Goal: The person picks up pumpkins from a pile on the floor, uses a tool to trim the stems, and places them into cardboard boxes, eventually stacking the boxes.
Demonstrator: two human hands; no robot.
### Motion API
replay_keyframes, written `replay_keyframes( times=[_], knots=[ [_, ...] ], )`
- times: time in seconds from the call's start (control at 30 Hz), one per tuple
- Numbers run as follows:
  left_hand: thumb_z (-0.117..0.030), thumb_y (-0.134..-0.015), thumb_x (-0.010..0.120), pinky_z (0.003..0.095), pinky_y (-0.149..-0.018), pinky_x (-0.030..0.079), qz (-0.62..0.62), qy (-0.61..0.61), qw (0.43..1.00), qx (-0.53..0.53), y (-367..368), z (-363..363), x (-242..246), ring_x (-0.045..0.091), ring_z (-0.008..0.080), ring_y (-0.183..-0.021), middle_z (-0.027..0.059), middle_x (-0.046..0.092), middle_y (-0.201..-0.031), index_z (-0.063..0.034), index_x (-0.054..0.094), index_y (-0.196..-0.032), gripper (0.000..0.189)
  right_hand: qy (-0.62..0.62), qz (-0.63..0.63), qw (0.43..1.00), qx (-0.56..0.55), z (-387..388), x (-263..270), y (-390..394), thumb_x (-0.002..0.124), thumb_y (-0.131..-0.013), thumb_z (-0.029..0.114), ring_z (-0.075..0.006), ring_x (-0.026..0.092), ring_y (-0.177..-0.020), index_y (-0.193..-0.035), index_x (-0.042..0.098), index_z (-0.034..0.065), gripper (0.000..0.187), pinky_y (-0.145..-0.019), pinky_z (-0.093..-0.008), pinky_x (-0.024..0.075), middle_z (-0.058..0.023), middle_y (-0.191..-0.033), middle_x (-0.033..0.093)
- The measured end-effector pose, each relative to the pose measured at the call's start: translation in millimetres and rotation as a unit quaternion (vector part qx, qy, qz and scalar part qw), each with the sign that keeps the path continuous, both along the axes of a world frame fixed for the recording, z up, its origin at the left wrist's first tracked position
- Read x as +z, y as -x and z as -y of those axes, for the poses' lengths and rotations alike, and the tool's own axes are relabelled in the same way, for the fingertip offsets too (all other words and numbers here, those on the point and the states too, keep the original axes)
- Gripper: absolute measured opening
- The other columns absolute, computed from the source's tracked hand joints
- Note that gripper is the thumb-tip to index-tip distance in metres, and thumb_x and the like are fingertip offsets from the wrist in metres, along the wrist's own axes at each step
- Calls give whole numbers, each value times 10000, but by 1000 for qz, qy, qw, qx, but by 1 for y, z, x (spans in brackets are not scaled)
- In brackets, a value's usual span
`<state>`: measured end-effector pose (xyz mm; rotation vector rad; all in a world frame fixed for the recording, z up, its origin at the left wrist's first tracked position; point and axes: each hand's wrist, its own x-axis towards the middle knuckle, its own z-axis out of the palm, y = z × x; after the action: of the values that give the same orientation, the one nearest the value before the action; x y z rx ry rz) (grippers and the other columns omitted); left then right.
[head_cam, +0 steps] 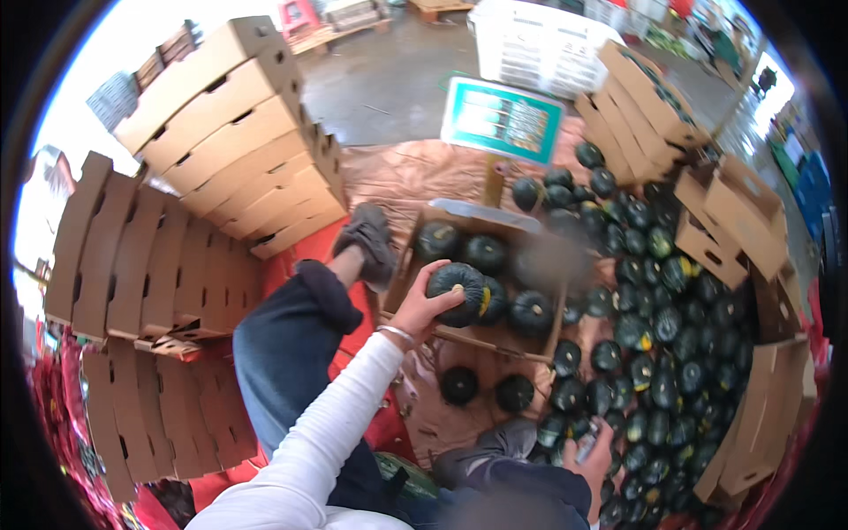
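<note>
My left hand holds a dark green kabocha squash above an open cardboard box, its thumb close to the stem. Several more squashes sit inside the box; a blur on the lens hides part of its right side. Low on the right, my right hand grips a small grey tool, too small to identify. That hand is beside a large pile of kabocha squashes. Two loose squashes lie on the cloth in front of the box.
A teal scale display stands on a post behind the box. Stacked cardboard boxes rise on the left, with more boxes behind the pile. Empty cartons edge the right. White plastic crates stand at the back.
</note>
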<state>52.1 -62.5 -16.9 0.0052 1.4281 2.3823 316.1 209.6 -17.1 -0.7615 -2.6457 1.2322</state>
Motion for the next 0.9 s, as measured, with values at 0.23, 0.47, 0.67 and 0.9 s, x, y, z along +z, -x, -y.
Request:
replay_keyframes(
  times=[0.23, 0.47, 0.67, 0.9],
  knots=[
    [-132, -697, 818, 355, -960, 457, 7, 135, 959, -250, -54, -73, 9, 525, 214, -1157, 90, 533, -1244, -119, 317, -1403, 866, -222, -50, 952, 205, 4, 22, 34, 624, -670, 55, -370, 528, -863, -1243, 438, 1, 604, -738, -437, 442, -168, -934, 500],
    [-155, -678, 845, 324, -984, 423, -68, 195, 903, -377, -82, -126, -1, 525, 187, -1131, 84, 538, -1214, -80, 335, -1376, 868, -317, -2, 918, 238, -27, 9, 4, 578, -698, 37, -279, 485, -754, -1222, 439, 0, 544, -629, -385, 373, -120, -848, 465],
    [-154, -664, 849, 305, -920, 454, -187, 324, 858, -352, -93, -139, -8, 532, 152, -1056, 76, 552, -1143, -60, 390, -1303, 792, -45, 35, 983, 175, -4, -21, 3, 613, -686, -5, -396, 628, -727, -1032, 433, -10, 391, -601, -459, 501, -207, -869, 571],
    [-133, -707, 777, 325, -885, 491, 89, 160, 955, -235, -93, -91, 2, 589, 195, -992, 91, 566, -1090, -64, 425, -1248, 649, 522, -84, 798, -289, -14, -55, -37, 656, -802, 59, -103, 536, -546, -1177, 482, 17, 415, -484, -250, 483, -29, -757, 534]
  ],
)
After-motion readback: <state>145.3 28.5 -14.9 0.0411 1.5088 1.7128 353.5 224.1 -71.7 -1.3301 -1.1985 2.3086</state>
